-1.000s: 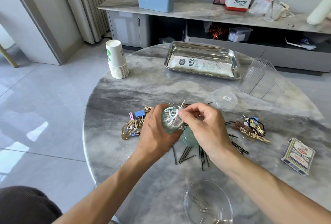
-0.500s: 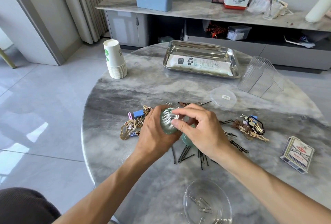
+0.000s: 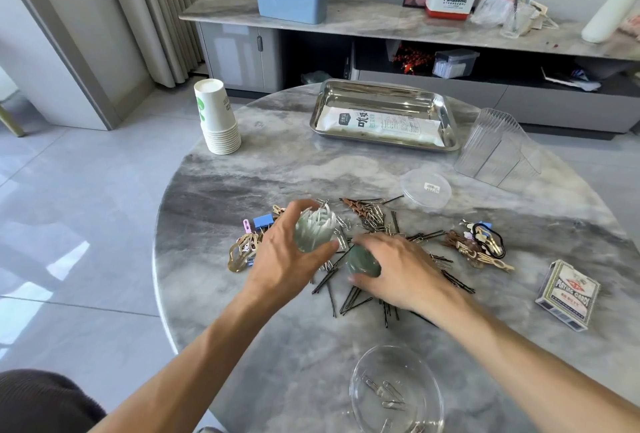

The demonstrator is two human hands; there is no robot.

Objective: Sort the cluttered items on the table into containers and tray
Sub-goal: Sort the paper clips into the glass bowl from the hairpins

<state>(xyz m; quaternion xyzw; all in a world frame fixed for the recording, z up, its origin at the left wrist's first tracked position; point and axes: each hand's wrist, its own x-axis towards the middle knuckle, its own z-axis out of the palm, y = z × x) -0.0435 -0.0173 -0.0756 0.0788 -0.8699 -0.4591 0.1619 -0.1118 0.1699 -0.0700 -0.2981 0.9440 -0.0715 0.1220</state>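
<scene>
My left hand (image 3: 284, 259) grips a small clear green jar (image 3: 311, 237) stuffed with white floss picks, held tilted just above the table. My right hand (image 3: 398, 273) has its fingers curled over the jar's green lid (image 3: 362, 263), which lies on the marble table (image 3: 242, 176) among black bobby pins (image 3: 353, 301) and paper clips (image 3: 374, 218). A clear round container (image 3: 360, 394) with a few paper clips stands at the near edge. The steel tray (image 3: 446, 110) at the back holds a white packet.
Hair clips and a blue binder clip (image 3: 263, 221) lie left of my hands; more hair clips and a black hair tie (image 3: 485, 242) lie right. A clear lid (image 3: 426, 188), stacked clear cups (image 3: 498, 148), stacked paper cups (image 3: 218, 117) and a card pack (image 3: 568, 294) ring the table.
My right hand left the jar's mouth and dropped down-right onto the green lid on the table. The left hand still holds the jar, now full of floss picks.
</scene>
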